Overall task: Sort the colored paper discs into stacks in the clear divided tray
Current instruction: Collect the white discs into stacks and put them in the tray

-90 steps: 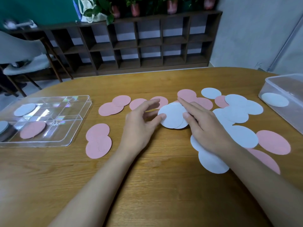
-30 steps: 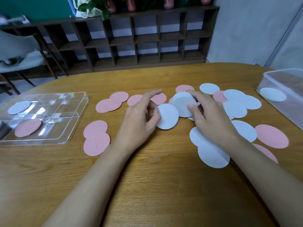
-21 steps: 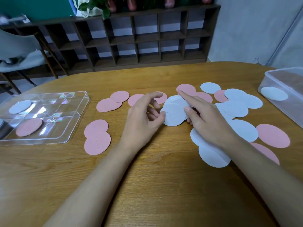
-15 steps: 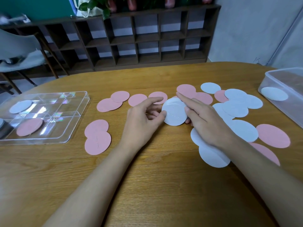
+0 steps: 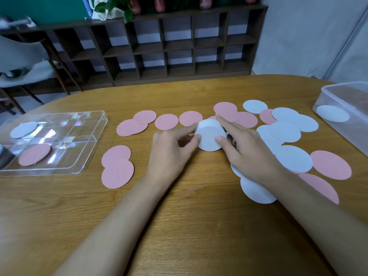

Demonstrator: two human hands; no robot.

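Left hand (image 5: 171, 150): thumb and forefinger pinch the left edge of a small stack of white round paper discs (image 5: 209, 141), mid-table.
Right hand (image 5: 249, 154): forefinger and thumb close on the stack's right edge, so the stack is held between both hands.
Tray: the clear divided plastic tray (image 5: 93, 146) sits at the left, well apart from the hands. It holds one white disc (image 5: 23, 129) in a far compartment and one pink disc (image 5: 34, 154) in a near one.
Loose discs: pink round paper discs (image 5: 166, 121) lie left of and beyond the hands. Loose white discs (image 5: 292, 158) overlap at the right.
Handling: probably very light, thin and floppy, and the sheets would slide over each other. Take the stack by opposite edges, squeeze gently and keep a finger beneath; a hard pinch would likely bow it.
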